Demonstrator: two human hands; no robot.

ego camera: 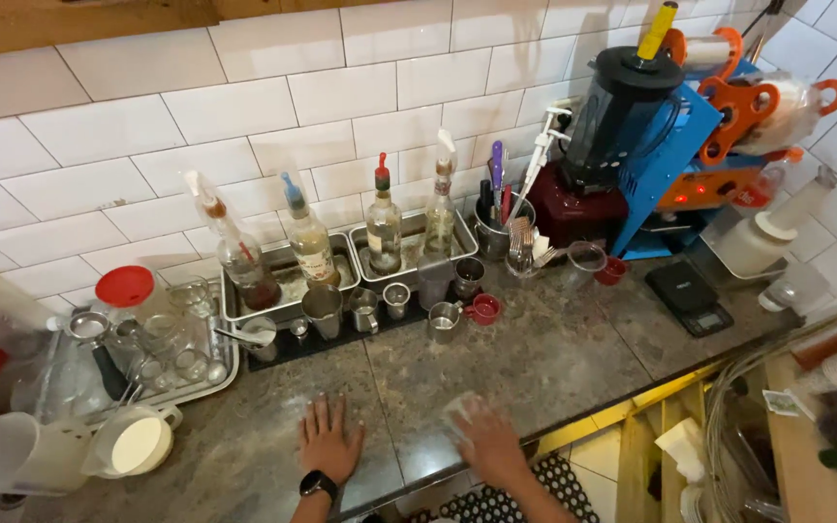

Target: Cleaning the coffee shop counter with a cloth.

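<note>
The left hand (327,441), a black watch (317,483) on its wrist, lies flat and spread on the stone counter (544,358), holding nothing. Just beside it, the right hand (489,441) presses a blurred pale cloth (461,411) against the counter, well in front of the black mat (341,339) of metal cups.

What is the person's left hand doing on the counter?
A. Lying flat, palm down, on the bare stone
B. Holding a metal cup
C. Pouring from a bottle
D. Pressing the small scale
A: the left hand lies spread flat on the stone counter, holding nothing, a dark watch on its wrist.
</note>
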